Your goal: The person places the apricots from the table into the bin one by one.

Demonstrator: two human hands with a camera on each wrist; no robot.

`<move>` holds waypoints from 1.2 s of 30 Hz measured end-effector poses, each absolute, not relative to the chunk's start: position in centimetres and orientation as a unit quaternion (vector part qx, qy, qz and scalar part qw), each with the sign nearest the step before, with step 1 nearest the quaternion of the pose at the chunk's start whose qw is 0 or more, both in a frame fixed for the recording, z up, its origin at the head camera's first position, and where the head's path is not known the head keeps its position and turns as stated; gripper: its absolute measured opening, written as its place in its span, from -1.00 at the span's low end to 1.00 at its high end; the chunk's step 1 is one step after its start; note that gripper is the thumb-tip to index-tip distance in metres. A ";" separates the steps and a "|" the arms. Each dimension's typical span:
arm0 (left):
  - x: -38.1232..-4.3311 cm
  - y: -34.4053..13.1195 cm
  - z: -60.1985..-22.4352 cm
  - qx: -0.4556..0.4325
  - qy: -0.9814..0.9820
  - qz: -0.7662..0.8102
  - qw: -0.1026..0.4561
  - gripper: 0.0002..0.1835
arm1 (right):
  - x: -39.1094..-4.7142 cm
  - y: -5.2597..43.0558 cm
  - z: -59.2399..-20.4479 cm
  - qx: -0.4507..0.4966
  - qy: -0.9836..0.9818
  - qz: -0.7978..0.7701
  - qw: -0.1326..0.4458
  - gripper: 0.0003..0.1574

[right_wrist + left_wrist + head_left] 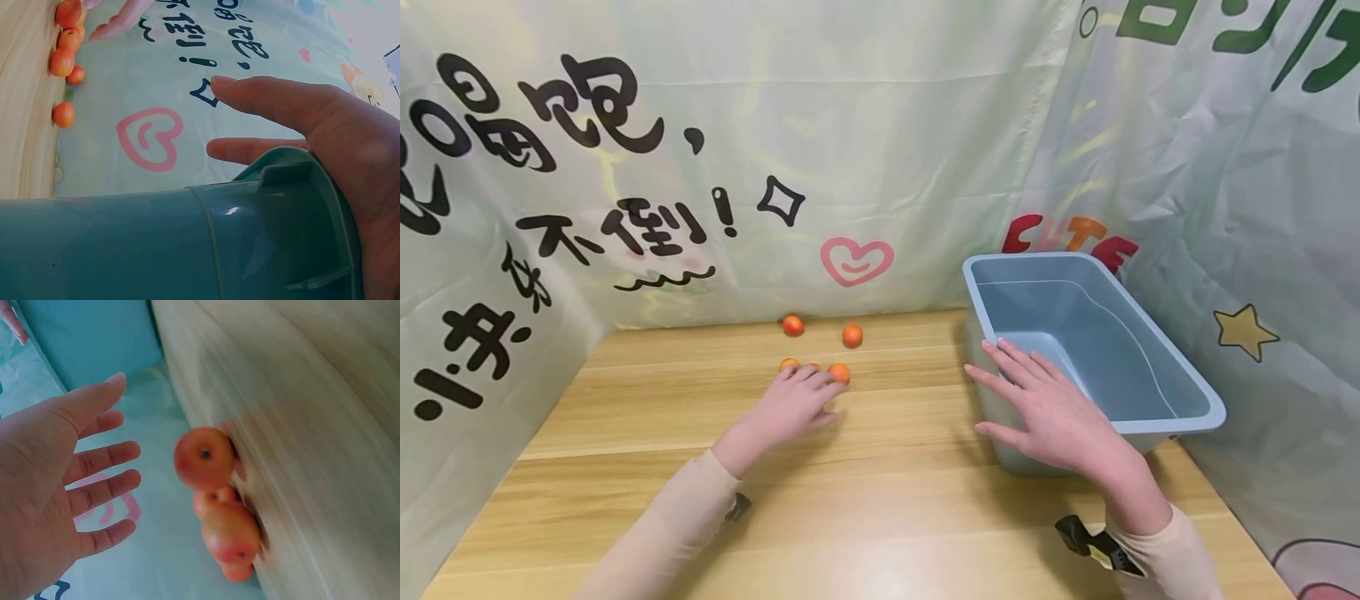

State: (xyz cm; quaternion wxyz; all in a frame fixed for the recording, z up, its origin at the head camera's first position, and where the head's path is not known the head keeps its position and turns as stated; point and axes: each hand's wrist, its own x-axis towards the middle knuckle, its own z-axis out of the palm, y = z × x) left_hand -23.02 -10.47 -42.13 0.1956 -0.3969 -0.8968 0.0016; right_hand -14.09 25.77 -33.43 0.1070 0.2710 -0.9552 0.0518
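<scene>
Several small orange-red round fruits, apple-like with dark stem dimples, lie on the wooden table. One fruit (pixel 793 325) and another fruit (pixel 852 336) sit near the back curtain. Closer in are an orange fruit (pixel 839 373) and others partly hidden behind my left hand (pixel 793 408). That hand hovers at the near group, fingers extended and spread; in the left wrist view its palm faces the fruits (pixel 203 457) with nothing held. My right hand (pixel 1052 408) is spread over the near-left rim of a blue-grey plastic bin (pixel 1180 423), fingers straight.
A pale printed curtain (pixel 925 150) with lettering and a pink heart closes off the back and sides of the wooden table (pixel 880 500). The bin stands at the right, close to the side curtain. Its visible inside holds nothing.
</scene>
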 end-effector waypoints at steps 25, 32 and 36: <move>-23.3 -13.0 -43.2 -0.391 -0.903 0.055 0.170 -0.54 | -14.1 25.8 -33.5 0.272 -0.955 0.049 0.111 -0.12; -23.7 -12.8 -44.0 -0.406 -0.883 0.069 0.227 -0.69 | -14.1 25.9 -33.6 0.273 -0.954 0.045 0.113 -0.11; -23.6 -12.6 -44.1 -0.403 -0.884 0.060 0.229 -0.72 | -14.1 25.9 -33.6 0.272 -0.955 0.044 0.112 -0.11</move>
